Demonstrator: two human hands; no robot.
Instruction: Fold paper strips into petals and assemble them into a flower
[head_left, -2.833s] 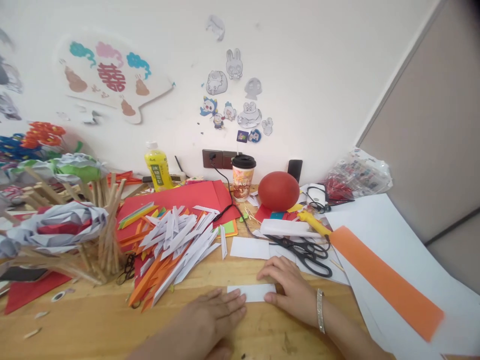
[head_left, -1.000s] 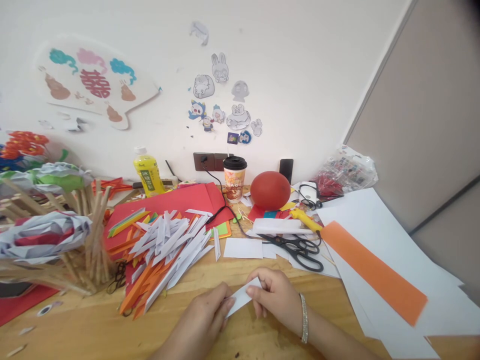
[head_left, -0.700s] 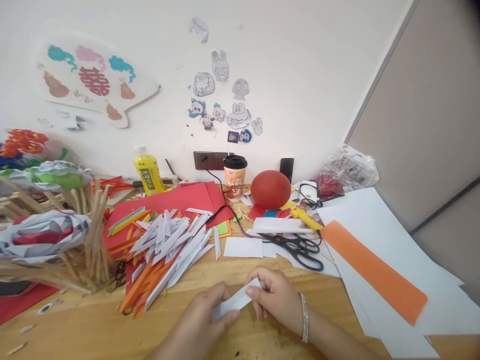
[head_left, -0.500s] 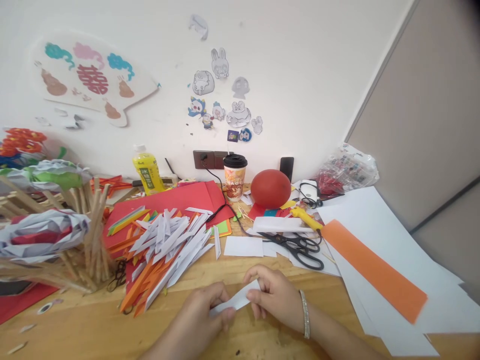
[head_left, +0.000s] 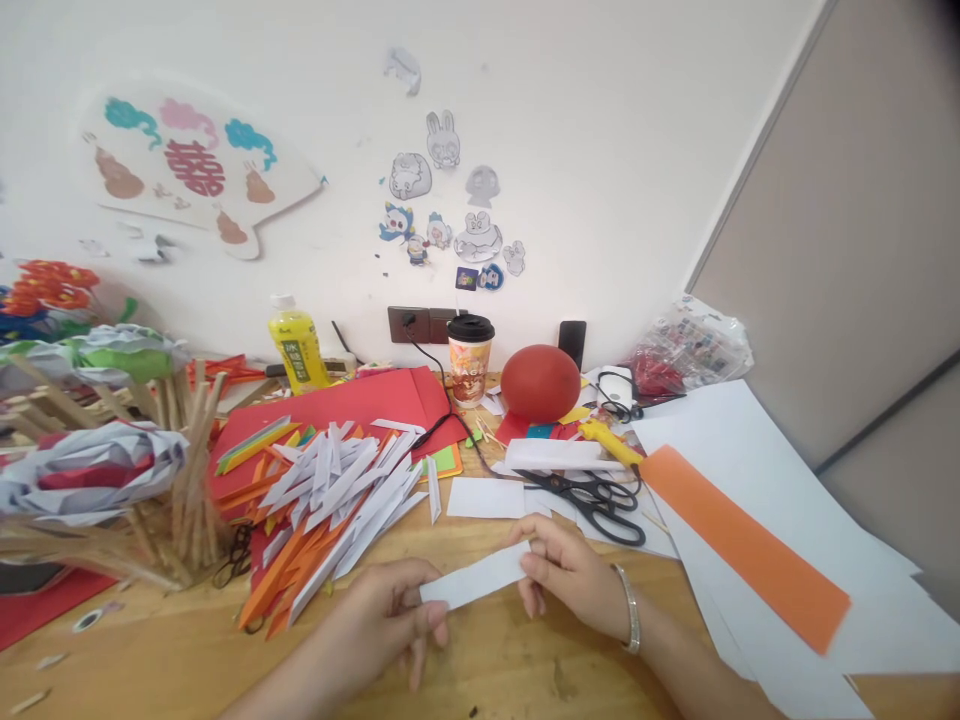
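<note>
A narrow white paper strip (head_left: 476, 577) is stretched between my two hands, above the front of the wooden table. My left hand (head_left: 394, 610) pinches its left end between thumb and fingers. The right end is pinched by my right hand (head_left: 566, 572), which has a sparkling bracelet at the wrist. Just beyond my hands lie a flat white paper piece (head_left: 486, 497) and black-handled scissors (head_left: 592, 497). Left of my hands is a heap of folded white and orange paper pieces (head_left: 337, 490).
A yellow bottle (head_left: 298, 345), a lidded cup (head_left: 470, 365) and a red balloon (head_left: 540, 384) stand near the wall. A yellow glue gun (head_left: 609, 440) lies by an orange paper strip (head_left: 750, 550) on white sheets (head_left: 720, 430). Bundled sticks (head_left: 196, 470) are at left.
My hands have moved apart, the left one leftward and the right one slightly rightward. More of the white strip shows between them, and it looks flatter.
</note>
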